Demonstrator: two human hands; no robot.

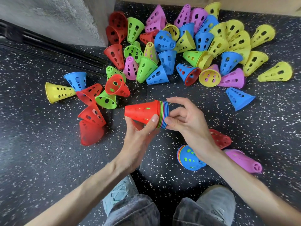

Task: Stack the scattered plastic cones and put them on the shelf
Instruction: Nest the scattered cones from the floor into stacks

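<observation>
Hands meet in the middle, both on one stack of cones. The stack lies on its side in the air, red on the outside, with green, pink and blue rims showing at the wide end. The left hand curls under the red part and its thumb presses on top, so the stack cannot slip. The right hand pinches the rims with bent fingers, most likely to push the cones snug together.

Near the right wrist, a blue stack lies on the speckled floor, next to a pink cone and a red cone. Farther out, lots of loose cones lie tipped over in a big pile of all colours. No shelf shows for sure, so most of the job is still to do.
</observation>
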